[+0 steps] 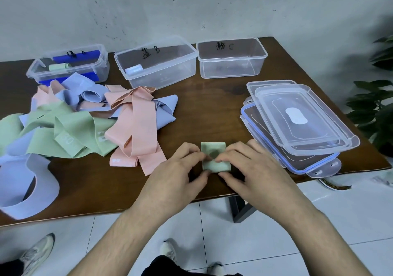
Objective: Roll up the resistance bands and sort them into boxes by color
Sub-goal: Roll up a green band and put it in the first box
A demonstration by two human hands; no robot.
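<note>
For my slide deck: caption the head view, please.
Both hands roll a green band beside loose bands and three boxes.

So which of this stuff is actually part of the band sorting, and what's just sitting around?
In the job:
green band, being rolled by left hand and right hand
loose band pile
left box, middle box, right box

Lying about:
stacked lids
plant

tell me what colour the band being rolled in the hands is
Light green band, seen in the head view, pinched by both the left hand and right hand.
</note>
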